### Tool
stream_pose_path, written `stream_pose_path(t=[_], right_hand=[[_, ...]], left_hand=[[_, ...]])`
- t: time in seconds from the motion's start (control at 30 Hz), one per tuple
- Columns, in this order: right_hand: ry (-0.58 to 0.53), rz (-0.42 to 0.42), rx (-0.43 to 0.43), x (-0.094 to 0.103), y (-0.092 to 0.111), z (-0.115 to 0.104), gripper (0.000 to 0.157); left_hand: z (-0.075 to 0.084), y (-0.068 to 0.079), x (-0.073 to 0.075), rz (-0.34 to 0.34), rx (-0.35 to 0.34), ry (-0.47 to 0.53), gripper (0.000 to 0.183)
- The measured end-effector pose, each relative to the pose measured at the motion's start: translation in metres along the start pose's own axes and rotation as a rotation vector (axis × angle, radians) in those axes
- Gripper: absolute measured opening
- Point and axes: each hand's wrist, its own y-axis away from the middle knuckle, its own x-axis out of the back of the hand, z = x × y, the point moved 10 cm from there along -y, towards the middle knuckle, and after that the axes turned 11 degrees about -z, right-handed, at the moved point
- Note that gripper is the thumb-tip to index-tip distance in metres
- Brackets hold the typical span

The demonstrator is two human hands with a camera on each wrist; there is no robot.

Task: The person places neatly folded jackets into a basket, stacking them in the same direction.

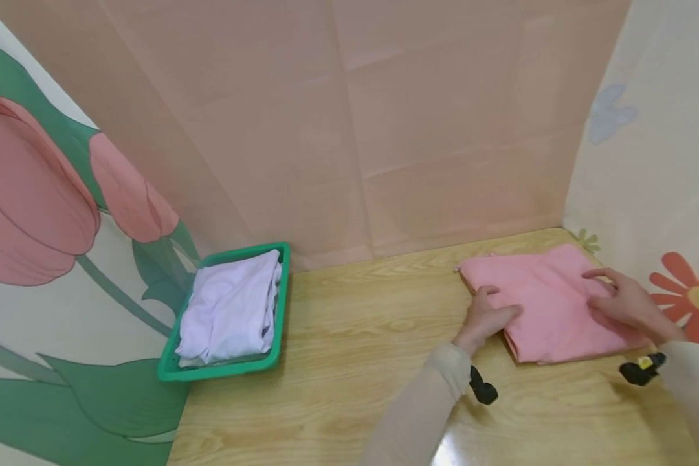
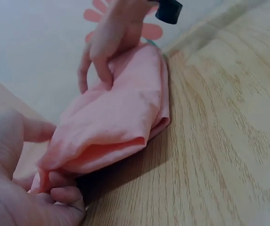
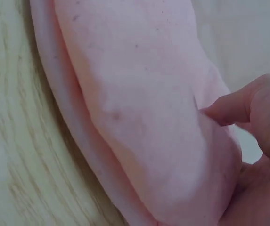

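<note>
A folded pink cloth [image 1: 542, 304] lies in layers on the right of the table. At its left edge my left hand [image 1: 486, 320] grips the fabric. In the left wrist view, the fingers of that left hand [image 2: 26, 179] curl at the cloth's [image 2: 111, 117] lower corner, thumb against the upper layer. My right hand [image 1: 623, 301] pinches the cloth near its right side. Seen from the right wrist, the right hand's [image 3: 262, 136] thumb presses into the pink fabric [image 3: 144, 113], and its other fingers are partly hidden at the edge.
A green tray [image 1: 285, 304] with a folded pale lilac cloth [image 1: 233, 307] stands at the left of the wooden table [image 1: 355, 362]. A pinkish-brown sheet [image 1: 349, 142] hangs behind. Walls with printed flowers rise on both sides, the right one [image 1: 664, 194] close to my right hand.
</note>
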Motion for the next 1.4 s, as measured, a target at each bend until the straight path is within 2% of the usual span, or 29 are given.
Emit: stream_pose_path(t=[0.1, 0.23, 0.43, 0.63, 0.77, 0.93, 1.4], right_hand=[[-0.091, -0.075, 0.009, -0.007, 0.001, 0.000, 0.069], [-0.236, -0.162, 0.008, -0.015, 0.005, 0.003, 0.077], [-0.321, -0.227, 0.020, -0.023, 0.006, 0.006, 0.080], [-0.373, -0.259, 0.029, -0.028, 0.008, 0.001, 0.080], [-0.413, -0.270, 0.047, -0.033, 0.013, -0.003, 0.078], [-0.481, -0.252, 0.085, -0.038, 0.017, -0.007, 0.073], [-0.564, -0.199, 0.171, -0.023, 0.021, -0.043, 0.073]], left_hand=[[-0.002, 0.000, 0.002, 0.031, 0.007, -0.030, 0.050], [0.003, 0.004, 0.004, 0.037, -0.007, -0.063, 0.050], [0.008, 0.009, 0.006, 0.004, -0.048, -0.038, 0.060], [0.003, 0.006, 0.007, 0.000, -0.054, -0.015, 0.075], [0.000, 0.005, 0.011, 0.009, -0.032, -0.027, 0.085], [0.004, 0.006, 0.015, -0.008, -0.049, -0.036, 0.093], [0.027, 0.010, 0.033, -0.012, -0.100, -0.047, 0.098]])
